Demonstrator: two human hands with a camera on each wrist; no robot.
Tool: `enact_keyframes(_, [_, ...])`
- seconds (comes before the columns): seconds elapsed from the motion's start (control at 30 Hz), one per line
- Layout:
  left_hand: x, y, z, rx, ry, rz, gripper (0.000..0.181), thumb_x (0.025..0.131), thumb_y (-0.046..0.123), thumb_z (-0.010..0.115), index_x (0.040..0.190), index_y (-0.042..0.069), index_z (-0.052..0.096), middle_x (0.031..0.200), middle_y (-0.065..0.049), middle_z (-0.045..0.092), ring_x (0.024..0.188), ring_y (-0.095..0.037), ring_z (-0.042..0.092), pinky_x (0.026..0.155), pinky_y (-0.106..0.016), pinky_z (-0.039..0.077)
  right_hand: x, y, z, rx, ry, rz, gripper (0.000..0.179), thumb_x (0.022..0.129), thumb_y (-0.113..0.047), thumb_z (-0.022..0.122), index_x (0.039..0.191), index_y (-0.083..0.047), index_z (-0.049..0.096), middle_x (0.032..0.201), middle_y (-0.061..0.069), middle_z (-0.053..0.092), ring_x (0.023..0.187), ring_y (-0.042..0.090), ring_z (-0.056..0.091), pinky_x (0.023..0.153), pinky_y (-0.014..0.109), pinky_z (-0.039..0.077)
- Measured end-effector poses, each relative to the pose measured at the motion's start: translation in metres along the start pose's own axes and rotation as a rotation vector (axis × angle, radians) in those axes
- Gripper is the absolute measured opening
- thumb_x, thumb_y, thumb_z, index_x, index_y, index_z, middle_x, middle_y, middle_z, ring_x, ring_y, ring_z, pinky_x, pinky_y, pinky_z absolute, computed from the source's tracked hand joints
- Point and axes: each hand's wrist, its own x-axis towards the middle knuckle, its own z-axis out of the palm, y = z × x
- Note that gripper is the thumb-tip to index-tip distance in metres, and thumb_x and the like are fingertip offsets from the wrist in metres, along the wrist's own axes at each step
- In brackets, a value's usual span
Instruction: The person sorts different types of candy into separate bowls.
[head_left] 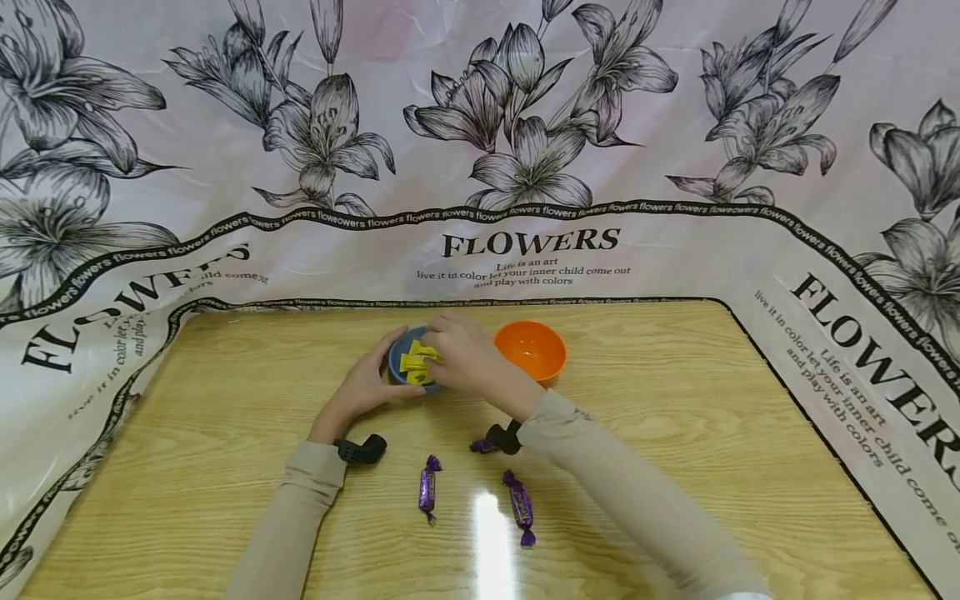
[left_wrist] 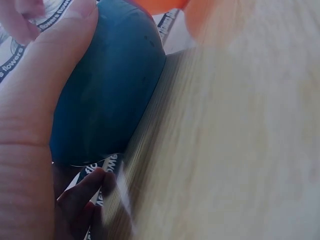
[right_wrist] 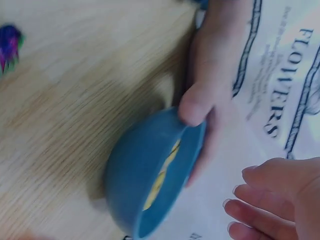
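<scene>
A blue bowl (head_left: 395,367) with several small yellow packets (head_left: 417,363) in it stands towards the back of the wooden table. My left hand (head_left: 369,385) holds the bowl from the left, its thumb at the near rim and fingers round the far side; the left wrist view shows the thumb (left_wrist: 30,125) along the blue wall. Over the bowl's right side is my right hand (head_left: 465,354). In the right wrist view its fingers (right_wrist: 260,215) are loosely bent beside the bowl, with nothing visible between them and the thumb.
An orange bowl (head_left: 531,350) stands just right of the blue one, partly behind my right forearm. Purple wrapped candies (head_left: 427,490) lie on the nearer table (head_left: 187,467), one partly hidden by the right wrist camera. A flower-printed sheet (head_left: 525,183) borders the table.
</scene>
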Motion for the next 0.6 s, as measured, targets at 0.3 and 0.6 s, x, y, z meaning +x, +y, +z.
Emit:
enact_keyframes(0.3, [-0.001, 0.001, 0.0, -0.012, -0.01, 0.019, 0.108, 0.074, 0.038, 0.088, 0.159, 0.022, 0.024, 0.155, -0.012, 0.037, 0.139, -0.036, 0.037, 0.113, -0.058, 0.028, -0.022, -0.023, -0.011, 0.048, 0.001, -0.101, 0.013, 0.086, -0.016, 0.078, 0.096, -0.007, 0.075, 0.099, 0.004, 0.067, 0.093, 0.021, 0.058, 0.085, 0.033, 0.051])
enact_keyframes(0.6, [-0.003, 0.003, 0.0, -0.006, 0.016, 0.003, 0.112, 0.073, 0.036, 0.09, 0.16, 0.021, 0.02, 0.161, -0.011, 0.028, 0.145, -0.038, 0.026, 0.115, -0.061, 0.021, -0.054, -0.05, -0.002, 0.065, -0.057, -0.208, 0.019, 0.083, -0.014, 0.079, 0.1, -0.009, 0.074, 0.104, 0.002, 0.067, 0.1, 0.018, 0.06, 0.09, 0.026, 0.049])
